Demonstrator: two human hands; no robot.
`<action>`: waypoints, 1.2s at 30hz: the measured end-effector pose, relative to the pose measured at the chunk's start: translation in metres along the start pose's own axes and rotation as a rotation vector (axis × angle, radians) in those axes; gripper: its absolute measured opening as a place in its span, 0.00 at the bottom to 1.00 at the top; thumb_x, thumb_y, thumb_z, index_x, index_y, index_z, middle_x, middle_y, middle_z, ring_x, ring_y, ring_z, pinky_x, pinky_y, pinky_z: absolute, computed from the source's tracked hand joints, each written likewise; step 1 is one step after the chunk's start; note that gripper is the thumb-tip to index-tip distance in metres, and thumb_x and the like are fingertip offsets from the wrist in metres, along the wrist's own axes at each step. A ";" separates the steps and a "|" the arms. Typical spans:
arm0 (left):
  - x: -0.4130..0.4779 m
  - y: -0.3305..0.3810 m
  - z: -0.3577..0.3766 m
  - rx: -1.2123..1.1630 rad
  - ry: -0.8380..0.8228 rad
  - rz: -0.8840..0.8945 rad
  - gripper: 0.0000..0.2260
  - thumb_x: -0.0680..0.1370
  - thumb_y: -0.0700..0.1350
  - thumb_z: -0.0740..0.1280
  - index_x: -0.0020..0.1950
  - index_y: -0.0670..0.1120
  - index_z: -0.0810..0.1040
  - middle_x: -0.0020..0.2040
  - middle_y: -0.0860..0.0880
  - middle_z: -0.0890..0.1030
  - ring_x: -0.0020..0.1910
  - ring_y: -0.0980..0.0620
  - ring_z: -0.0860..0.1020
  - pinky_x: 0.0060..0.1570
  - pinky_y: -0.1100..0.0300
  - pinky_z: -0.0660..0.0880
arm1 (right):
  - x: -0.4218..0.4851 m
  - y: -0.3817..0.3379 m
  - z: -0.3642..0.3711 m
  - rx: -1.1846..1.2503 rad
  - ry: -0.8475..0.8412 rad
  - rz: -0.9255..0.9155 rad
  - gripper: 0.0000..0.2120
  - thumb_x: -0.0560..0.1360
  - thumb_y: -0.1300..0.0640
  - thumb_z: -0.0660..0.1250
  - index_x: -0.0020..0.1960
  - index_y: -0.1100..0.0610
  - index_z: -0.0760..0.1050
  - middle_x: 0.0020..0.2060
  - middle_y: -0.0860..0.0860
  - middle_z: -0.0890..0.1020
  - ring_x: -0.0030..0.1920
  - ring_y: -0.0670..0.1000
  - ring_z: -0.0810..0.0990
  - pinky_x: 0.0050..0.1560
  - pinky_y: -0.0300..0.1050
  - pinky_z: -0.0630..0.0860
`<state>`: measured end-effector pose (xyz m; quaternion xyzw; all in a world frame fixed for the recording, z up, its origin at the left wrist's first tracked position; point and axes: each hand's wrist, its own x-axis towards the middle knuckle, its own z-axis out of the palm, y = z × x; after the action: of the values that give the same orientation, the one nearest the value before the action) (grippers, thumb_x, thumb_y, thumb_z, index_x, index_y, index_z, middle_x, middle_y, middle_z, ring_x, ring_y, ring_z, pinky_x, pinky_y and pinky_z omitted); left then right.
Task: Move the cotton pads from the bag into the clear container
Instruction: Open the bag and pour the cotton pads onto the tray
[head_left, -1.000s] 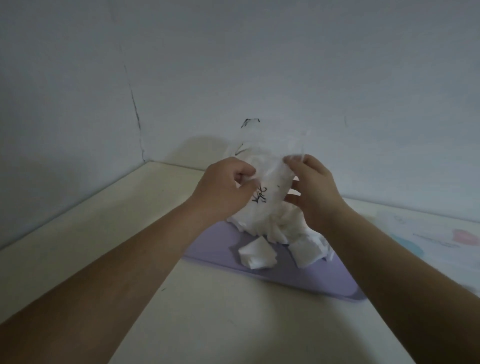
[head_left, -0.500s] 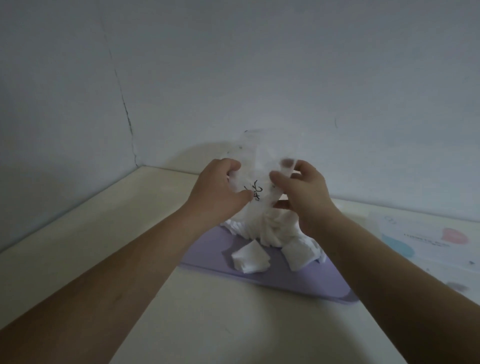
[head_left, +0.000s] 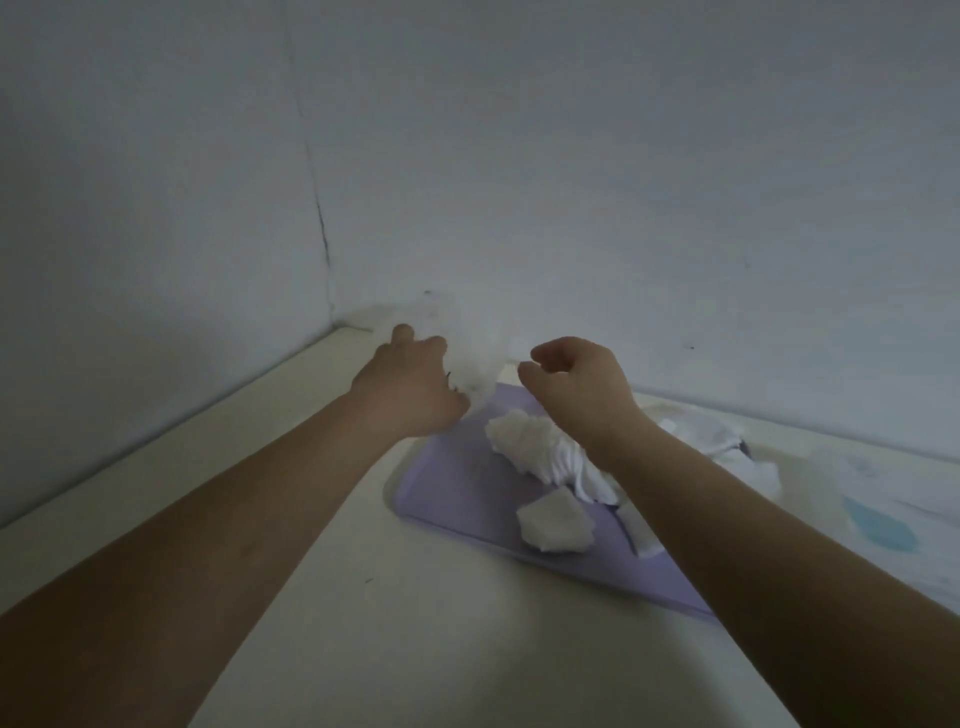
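Note:
My left hand (head_left: 410, 384) grips the crumpled translucent bag (head_left: 470, 358), blurred, just above the far left corner of the purple tray (head_left: 447, 499). Beside the bag my right hand (head_left: 576, 382) hovers with its fingers loosely curled and nothing visible in them. A heap of white cotton pads (head_left: 540, 454) lies on the tray under my right wrist. A loose stack of pads (head_left: 553, 519) lies nearer the tray's front, and more show at my forearm's edge. Behind my right forearm is a blurred clear shape (head_left: 698, 434) with white inside; I cannot tell whether it is the container.
The cream table (head_left: 415, 649) ends at two grey walls that meet in a corner at the far left. A printed sheet with a blue patch (head_left: 878, 530) lies on the right, partly under my right arm.
The bag has swung left and down with my left hand. My right hand has come off it. Most pads now lie in a heap on the tray. The view has tilted down and right.

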<state>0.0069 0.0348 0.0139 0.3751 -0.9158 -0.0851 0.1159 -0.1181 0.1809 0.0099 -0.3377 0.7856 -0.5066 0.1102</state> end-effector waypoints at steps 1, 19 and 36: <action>-0.002 -0.003 0.004 0.019 -0.025 -0.008 0.29 0.75 0.60 0.70 0.72 0.48 0.71 0.71 0.42 0.66 0.70 0.38 0.70 0.66 0.45 0.73 | -0.003 0.003 -0.005 -0.063 -0.005 -0.036 0.12 0.78 0.55 0.71 0.59 0.57 0.84 0.54 0.52 0.86 0.56 0.53 0.84 0.60 0.48 0.80; 0.019 0.136 0.041 -0.071 -0.319 0.302 0.10 0.79 0.48 0.67 0.58 0.50 0.85 0.60 0.51 0.82 0.57 0.50 0.80 0.54 0.60 0.77 | 0.000 0.076 -0.133 -0.550 -0.358 0.125 0.24 0.78 0.31 0.64 0.67 0.43 0.81 0.64 0.47 0.81 0.58 0.50 0.79 0.58 0.43 0.70; 0.077 0.161 0.083 -0.217 -0.540 0.271 0.09 0.70 0.47 0.71 0.49 0.50 0.85 0.51 0.49 0.86 0.54 0.46 0.84 0.56 0.50 0.81 | 0.066 0.125 -0.141 -0.683 -0.241 0.118 0.21 0.78 0.56 0.71 0.71 0.51 0.77 0.65 0.51 0.80 0.63 0.53 0.79 0.63 0.43 0.74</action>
<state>-0.1767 0.1000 -0.0146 0.1988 -0.9407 -0.2625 -0.0816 -0.2927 0.2723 -0.0229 -0.3665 0.9089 -0.1645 0.1120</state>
